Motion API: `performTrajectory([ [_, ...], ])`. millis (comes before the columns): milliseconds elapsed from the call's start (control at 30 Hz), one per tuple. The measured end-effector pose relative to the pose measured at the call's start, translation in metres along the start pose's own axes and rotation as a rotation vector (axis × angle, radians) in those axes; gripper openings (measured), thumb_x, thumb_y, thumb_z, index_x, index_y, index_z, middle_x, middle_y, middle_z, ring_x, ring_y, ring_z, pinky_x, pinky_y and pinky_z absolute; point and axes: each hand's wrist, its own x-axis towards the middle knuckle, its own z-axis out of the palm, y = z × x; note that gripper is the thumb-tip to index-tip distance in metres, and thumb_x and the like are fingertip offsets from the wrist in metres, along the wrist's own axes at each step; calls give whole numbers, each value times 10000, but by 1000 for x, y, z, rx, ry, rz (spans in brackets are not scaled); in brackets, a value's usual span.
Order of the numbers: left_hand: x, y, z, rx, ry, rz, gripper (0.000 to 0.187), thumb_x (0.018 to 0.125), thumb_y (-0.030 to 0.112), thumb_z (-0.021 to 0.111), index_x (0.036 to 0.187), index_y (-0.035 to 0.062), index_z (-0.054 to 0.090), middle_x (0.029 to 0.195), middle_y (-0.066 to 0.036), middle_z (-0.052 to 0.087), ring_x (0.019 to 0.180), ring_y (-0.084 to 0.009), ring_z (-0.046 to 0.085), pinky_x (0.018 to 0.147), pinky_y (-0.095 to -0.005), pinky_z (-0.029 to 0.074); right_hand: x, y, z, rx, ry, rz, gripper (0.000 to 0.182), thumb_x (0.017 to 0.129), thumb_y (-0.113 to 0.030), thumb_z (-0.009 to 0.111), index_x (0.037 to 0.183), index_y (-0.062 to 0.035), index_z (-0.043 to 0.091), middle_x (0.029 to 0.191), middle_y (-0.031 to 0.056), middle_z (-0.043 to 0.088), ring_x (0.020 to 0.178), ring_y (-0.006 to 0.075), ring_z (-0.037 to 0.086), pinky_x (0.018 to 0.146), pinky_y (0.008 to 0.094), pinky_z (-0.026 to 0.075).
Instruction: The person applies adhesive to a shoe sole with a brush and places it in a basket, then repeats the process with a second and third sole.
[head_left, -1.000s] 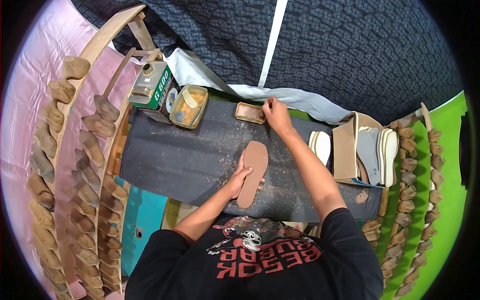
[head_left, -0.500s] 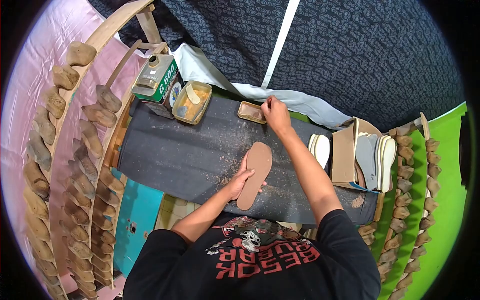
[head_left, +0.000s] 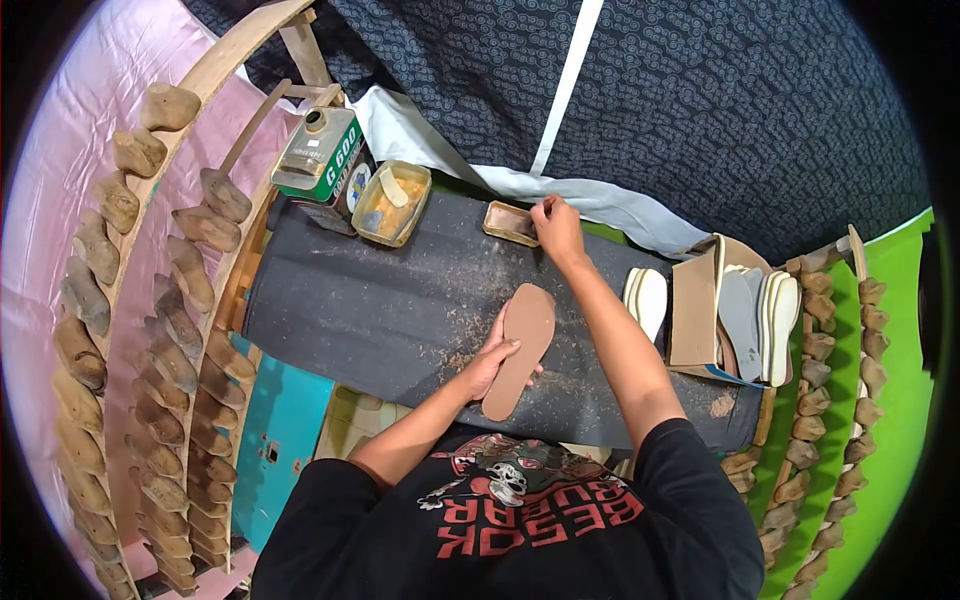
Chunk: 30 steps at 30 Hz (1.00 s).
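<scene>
A brown shoe insole [head_left: 522,345] lies across my left hand [head_left: 492,362], the thumb over its near face and the fingers behind it. It is held above the dark cloth, with its wider end pointing away from me. My right hand [head_left: 558,225] is at the right end of a small open box [head_left: 511,223] at the back of the table. Its fingers are pinched together over the box's edge; whatever they hold is hidden. Something pale brown covers the inside of that box.
A G 600 can [head_left: 318,165] and a tub of yellowish paste [head_left: 391,204] stand at the back left. On the right, a cardboard box [head_left: 695,315] holds several soles, beside white soles [head_left: 648,304]. Brown shavings litter the cloth [head_left: 330,290]. Racks of wooden shoe lasts [head_left: 190,270] flank both sides.
The whole view has shifted slightly. My left hand keeps its grip on the insole, and my right hand stays at the small box with its fingers still pinched.
</scene>
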Motion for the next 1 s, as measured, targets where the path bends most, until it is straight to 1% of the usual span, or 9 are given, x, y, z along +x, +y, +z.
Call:
performTrajectory([
  [67, -2, -1, -2, 1, -1, 8, 821, 1015, 212, 479, 1593, 368, -82, 1431, -163, 429, 983, -318, 673, 746, -443, 614, -1, 2, -6, -177, 5, -128, 247, 900, -177, 599, 920, 63, 650, 841, 283, 687, 819, 455, 683, 741, 488, 527],
  [100, -2, -1, -3, -20, 5, 2, 821, 1014, 211, 480, 1592, 370, -81, 1425, -163, 435, 980, -317, 674, 743, -441, 615, -1, -1, -10, -178, -9, -112, 258, 897, -194, 601, 925, 57, 653, 872, 295, 687, 842, 459, 681, 763, 522, 530],
  [233, 0, -2, -2, -23, 4, 4, 821, 1011, 212, 483, 1593, 372, -74, 1427, -159, 435, 972, -314, 674, 734, -438, 616, 2, -4, -13, -129, -27, -105, 260, 904, -194, 597, 926, 59, 647, 870, 296, 687, 838, 463, 678, 772, 525, 531],
  [433, 3, 1, 1, 20, -17, 13, 817, 1010, 209, 484, 1595, 366, -65, 1444, -157, 416, 973, -311, 673, 736, -438, 614, 0, -6, -16, -221, -68, -138, 259, 925, -199, 591, 934, 56, 638, 868, 297, 685, 842, 468, 676, 767, 516, 534],
  [500, 3, 0, 1, 3, -13, 12, 814, 1014, 194, 471, 1596, 355, -75, 1449, -160, 413, 963, -298, 674, 716, -423, 614, 0, -7, -18, -236, -70, -204, 250, 925, -192, 585, 943, 53, 628, 871, 294, 681, 856, 468, 672, 756, 509, 524],
  [567, 4, 1, 3, -8, -7, 11, 811, 1019, 179, 459, 1597, 343, -85, 1453, -162, 410, 952, -284, 676, 696, -407, 614, -1, -8, -16, -243, -83, -177, 250, 928, -193, 585, 947, 52, 627, 876, 299, 681, 858, 470, 671, 760, 514, 525],
  [733, 6, 2, 4, -8, -27, 11, 840, 1000, 194, 498, 1595, 362, -71, 1431, -160, 432, 973, -315, 675, 739, -437, 617, 5, -15, -15, -280, -122, -150, 253, 932, -195, 590, 958, 54, 622, 882, 310, 679, 861, 474, 670, 773, 529, 529],
  [833, 6, 3, 6, 1, -32, 19, 838, 1001, 188, 493, 1596, 357, -73, 1430, -160, 433, 977, -317, 675, 743, -438, 616, 7, -16, -15, -318, -187, -151, 273, 935, -209, 590, 1010, 50, 636, 905, 301, 691, 871, 465, 681, 795, 536, 538],
  [1000, 5, 4, 6, -10, -39, 33, 835, 1002, 185, 490, 1597, 355, -72, 1435, -162, 430, 976, -318, 675, 745, -436, 616, 14, -7, -11, -220, -180, -142, 295, 924, -204, 581, 1012, 72, 633, 895, 313, 683, 900, 475, 671, 819, 531, 524],
])
